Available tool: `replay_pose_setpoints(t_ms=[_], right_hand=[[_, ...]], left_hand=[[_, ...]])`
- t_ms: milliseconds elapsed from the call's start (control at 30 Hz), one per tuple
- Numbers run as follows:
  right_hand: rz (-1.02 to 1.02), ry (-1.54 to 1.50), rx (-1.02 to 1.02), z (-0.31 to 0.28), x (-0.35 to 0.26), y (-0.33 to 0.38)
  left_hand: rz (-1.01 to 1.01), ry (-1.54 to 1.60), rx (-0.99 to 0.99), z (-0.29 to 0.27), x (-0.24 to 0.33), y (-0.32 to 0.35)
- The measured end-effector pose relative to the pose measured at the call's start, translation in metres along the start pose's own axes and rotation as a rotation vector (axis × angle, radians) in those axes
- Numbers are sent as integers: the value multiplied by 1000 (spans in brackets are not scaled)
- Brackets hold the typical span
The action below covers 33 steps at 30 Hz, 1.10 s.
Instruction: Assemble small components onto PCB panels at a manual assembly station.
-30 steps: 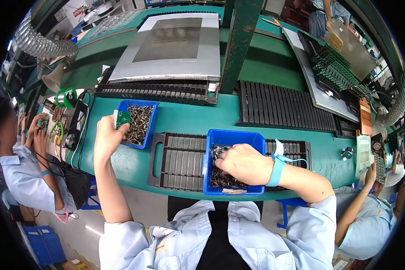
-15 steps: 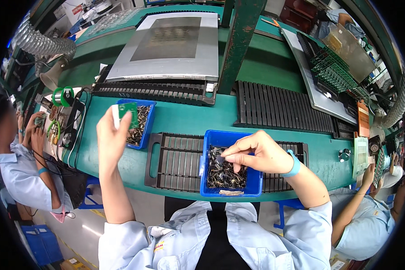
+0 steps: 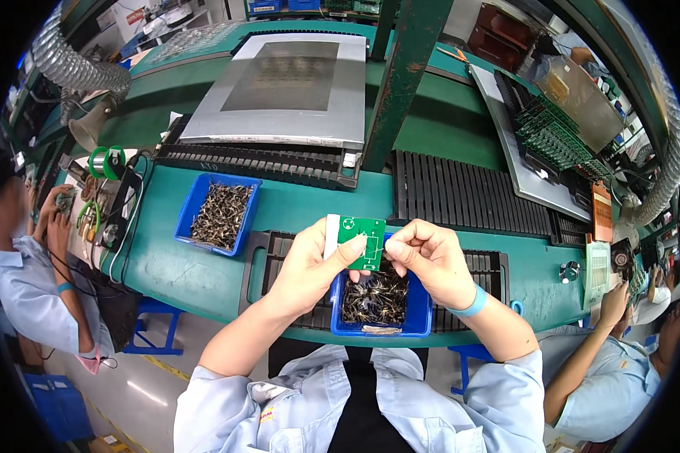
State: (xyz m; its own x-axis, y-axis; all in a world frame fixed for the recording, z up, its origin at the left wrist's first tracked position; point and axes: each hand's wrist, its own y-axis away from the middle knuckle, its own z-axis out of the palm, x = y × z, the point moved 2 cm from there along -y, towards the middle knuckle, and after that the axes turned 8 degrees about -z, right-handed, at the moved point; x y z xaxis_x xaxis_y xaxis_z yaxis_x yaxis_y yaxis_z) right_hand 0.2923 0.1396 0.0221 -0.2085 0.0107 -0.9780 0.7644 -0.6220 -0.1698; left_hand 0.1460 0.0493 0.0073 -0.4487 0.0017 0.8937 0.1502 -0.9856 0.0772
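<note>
While we hold the board [image 3: 373,235] in our left hand [image 3: 310,264], it lies directly to the left of our right hand [image 3: 434,264], with its right edge at those fingertips. The left hand is the nearer of the two, since it has the board in its grasp: the thumb lies across the printed face and the other fingers go behind, out of sight. On the right, thumb and forefinger come close together beside the edge; whether they pinch a small part, or touch the board, we cannot tell.

The board is above the far end of the near bin [image 3: 424,311], raised over the desk [image 3: 166,241], roughly midway between our wrists. Its printed face looks up toward us. A white strip [image 3: 332,230] runs along its left side, and both that strip and the free right edge point away from our body, nearly straight. The visible sides look almost equal, and our hand covers some of the left, so we cannot say for certain which is the long axis.

Below, loose metal parts [image 3: 374,303] fill the near bin, which sits over the black tray [image 3: 491,275]. The other bin [image 3: 248,219] stands well apart, to the left.
</note>
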Motion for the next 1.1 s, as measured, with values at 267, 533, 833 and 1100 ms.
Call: replay_pose_setpoints(t_ms=[267, 533, 833, 1100], right_hand=[[-82, 18, 34, 6, 3, 1], [-49, 81, -65, 5, -8, 0], [70, -164, -170, 5, -4, -5], [89, -306, -204, 15, -1, -9]], left_hand=[[86, -39, 70, 8, 1, 2], [77, -73, 1, -2, -1, -2], [27, 189, -166, 2, 1, 0], [-25, 307, -223, 0, 0, 4]])
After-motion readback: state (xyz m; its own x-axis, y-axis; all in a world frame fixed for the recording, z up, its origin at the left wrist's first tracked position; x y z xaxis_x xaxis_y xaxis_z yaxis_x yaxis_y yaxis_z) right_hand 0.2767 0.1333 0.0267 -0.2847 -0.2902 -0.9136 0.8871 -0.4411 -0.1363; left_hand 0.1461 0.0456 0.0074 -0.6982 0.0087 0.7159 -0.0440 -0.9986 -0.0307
